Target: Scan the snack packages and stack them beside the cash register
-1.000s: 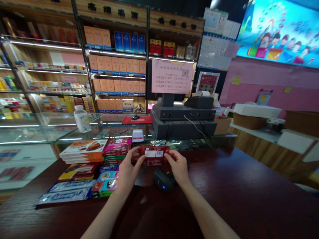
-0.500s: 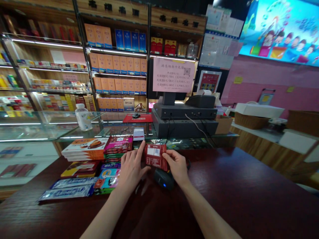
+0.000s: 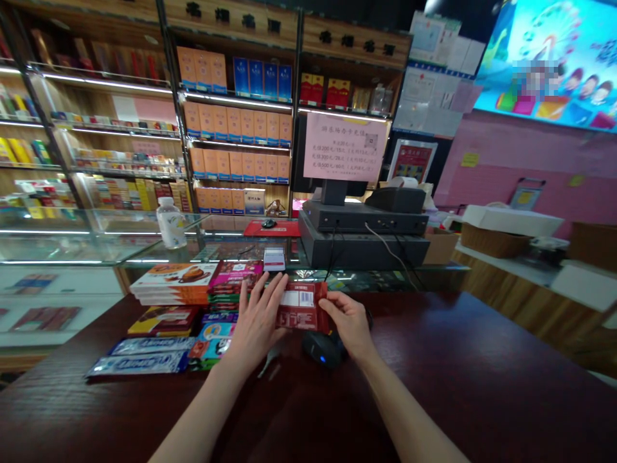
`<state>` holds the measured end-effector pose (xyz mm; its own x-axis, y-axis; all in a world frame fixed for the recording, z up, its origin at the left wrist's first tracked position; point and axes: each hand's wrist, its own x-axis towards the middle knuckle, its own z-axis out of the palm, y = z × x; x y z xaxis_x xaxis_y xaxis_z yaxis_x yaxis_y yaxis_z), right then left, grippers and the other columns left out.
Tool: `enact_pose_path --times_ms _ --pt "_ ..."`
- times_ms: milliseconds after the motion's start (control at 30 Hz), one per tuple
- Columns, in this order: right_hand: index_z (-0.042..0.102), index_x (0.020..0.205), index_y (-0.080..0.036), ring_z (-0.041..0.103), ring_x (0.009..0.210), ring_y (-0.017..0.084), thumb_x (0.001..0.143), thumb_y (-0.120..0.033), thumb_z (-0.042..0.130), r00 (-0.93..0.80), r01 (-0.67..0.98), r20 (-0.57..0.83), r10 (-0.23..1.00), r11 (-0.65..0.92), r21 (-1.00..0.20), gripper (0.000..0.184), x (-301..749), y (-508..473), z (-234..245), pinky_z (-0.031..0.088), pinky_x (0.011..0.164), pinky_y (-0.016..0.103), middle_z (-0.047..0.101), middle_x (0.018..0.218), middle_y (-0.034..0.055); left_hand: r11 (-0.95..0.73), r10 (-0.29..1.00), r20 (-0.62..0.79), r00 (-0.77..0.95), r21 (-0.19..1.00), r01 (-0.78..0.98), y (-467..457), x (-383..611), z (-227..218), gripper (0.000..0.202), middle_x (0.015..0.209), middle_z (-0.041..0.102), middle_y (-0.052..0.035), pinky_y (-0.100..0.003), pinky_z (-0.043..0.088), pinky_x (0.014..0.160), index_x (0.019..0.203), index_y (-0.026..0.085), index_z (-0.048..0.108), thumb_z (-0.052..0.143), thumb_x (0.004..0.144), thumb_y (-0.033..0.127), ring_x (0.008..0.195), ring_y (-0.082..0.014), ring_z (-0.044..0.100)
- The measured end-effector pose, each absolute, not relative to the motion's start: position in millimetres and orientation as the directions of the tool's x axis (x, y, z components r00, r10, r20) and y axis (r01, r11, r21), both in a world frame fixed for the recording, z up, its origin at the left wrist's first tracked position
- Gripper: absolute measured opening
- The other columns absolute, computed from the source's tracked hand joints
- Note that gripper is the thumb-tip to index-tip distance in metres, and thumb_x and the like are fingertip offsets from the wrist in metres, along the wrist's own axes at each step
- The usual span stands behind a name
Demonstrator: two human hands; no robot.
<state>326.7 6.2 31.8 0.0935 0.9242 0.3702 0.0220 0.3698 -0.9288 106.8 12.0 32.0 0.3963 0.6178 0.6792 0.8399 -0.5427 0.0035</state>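
Observation:
A red snack packet (image 3: 295,317) with a white label and barcode hangs over the dark tabletop. My right hand (image 3: 351,321) pinches its right end between thumb and fingers. At the packet's left end is my left hand (image 3: 255,318), its fingers stretched out and apart, overlapping that end; whether they press on it is hard to tell. Just below the packet lies a black handheld scanner (image 3: 321,349) with a blue light, partly covered by my right hand. Left of my left hand are blue wrapped bars (image 3: 139,363) and colourful packets (image 3: 212,337).
Stacked white-orange boxes (image 3: 173,283) and pink packets (image 3: 236,273) stand at the left back. Behind are a small white box (image 3: 274,258), a plastic bottle (image 3: 171,224) on the glass counter, and a dark cash register (image 3: 364,241). Boxed goods fill the shelves.
The left hand has come right, over the packet's left end. The packet looks wider and straighter. The right hand keeps its pinch, and the whole view has shifted slightly.

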Motion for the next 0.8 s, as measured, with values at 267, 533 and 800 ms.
enact_pose_path --times_ms 267,533,800 --pt "0.076 0.086 -0.019 0.066 0.067 0.019 0.075 -0.048 0.077 0.085 -0.027 0.352 0.932 0.356 -0.934 0.032 325 8 28 0.053 0.063 0.029 0.075 0.077 0.003 -0.558 0.616 0.68 0.397 0.021 0.83 9 107 34 0.093 0.15 0.05 -0.013 -0.062 0.003 0.123 0.157 0.022 0.024 0.071 0.078 0.031 0.146 -0.0336 0.034" --pt "0.073 0.098 -0.02 0.07 0.081 0.022 0.079 -0.049 0.074 0.033 -0.035 0.36 0.932 0.361 -0.932 0.035 326 11 24 0.055 0.074 0.031 0.077 0.091 0.0048 -0.534 0.624 0.688 0.37 0.031 0.845 7 105 35 0.081 0.146 0.053 -0.0117 -0.06 0.003 0.124 0.152 0.021 0.035 0.068 0.077 0.025 0.144 -0.0322 0.038" --pt "0.066 0.122 -0.023 0.069 0.105 0.023 0.084 -0.041 0.069 -0.077 -0.015 0.366 0.927 0.366 -0.93 0.043 344 13 23 0.052 0.096 0.04 0.075 0.111 0.0064 -0.518 0.581 0.737 0.344 0.009 0.855 8 103 34 0.082 0.145 0.053 -0.0132 -0.061 0.007 0.124 0.154 0.022 0.033 0.066 0.079 0.022 0.138 -0.031 0.046"
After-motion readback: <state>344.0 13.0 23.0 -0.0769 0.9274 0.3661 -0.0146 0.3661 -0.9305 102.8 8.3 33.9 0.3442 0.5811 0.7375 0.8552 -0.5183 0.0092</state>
